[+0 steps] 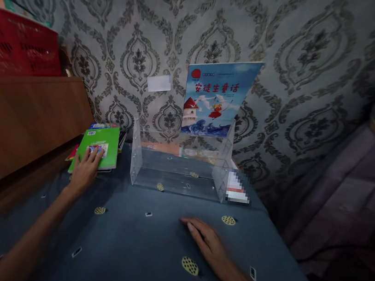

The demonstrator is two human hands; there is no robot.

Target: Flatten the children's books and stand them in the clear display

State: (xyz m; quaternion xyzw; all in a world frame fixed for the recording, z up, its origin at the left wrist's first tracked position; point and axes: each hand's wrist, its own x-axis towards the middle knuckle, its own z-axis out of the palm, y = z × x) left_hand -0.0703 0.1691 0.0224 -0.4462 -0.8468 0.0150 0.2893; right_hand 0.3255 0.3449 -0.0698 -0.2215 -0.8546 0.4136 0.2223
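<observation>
My left hand lies flat with its fingers spread on a green book, the top one of a stack at the left of the table. Above the table at the right, my right hand holds nothing; its fingers are stretched out and point left. Beyond it stands a clear acrylic rack with stepped side panels. A blue picture book with red Chinese lettering stands upright at the right part of the rack's back tier. The rack's lower tiers hold no book.
A dark blue patterned cloth covers the table. Left of it stands a wooden cabinet with a red plastic basket on top. Patterned wallpaper rises behind, bearing a white paper slip. A curtain hangs at the right.
</observation>
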